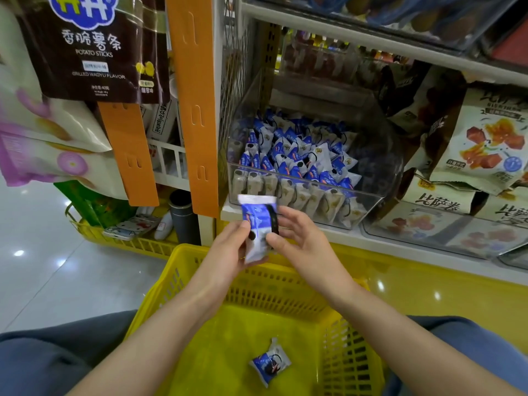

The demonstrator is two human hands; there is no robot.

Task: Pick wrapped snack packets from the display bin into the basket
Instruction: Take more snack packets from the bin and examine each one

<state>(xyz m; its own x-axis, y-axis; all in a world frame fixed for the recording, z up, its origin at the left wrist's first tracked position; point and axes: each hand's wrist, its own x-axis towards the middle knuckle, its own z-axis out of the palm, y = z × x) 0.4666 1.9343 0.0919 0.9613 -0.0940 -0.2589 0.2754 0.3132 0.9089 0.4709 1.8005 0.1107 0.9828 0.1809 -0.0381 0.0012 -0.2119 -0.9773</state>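
A blue-and-white snack packet (258,221) is held upright above the far rim of the yellow basket (217,284). My left hand (230,250) grips its left edge and lower part. My right hand (300,238) pinches its right edge between thumb and fingers. Behind the hands, a clear display bin (371,204) on the shelf holds several more packets of the same kind (297,155). One packet (270,362) lies on the basket floor.
Orange hanging strips (197,110) with snack bags hang at the left of the shelf. Larger snack bags (485,144) fill the shelf to the right. A second yellow basket (123,238) with small items stands on the floor at the left.
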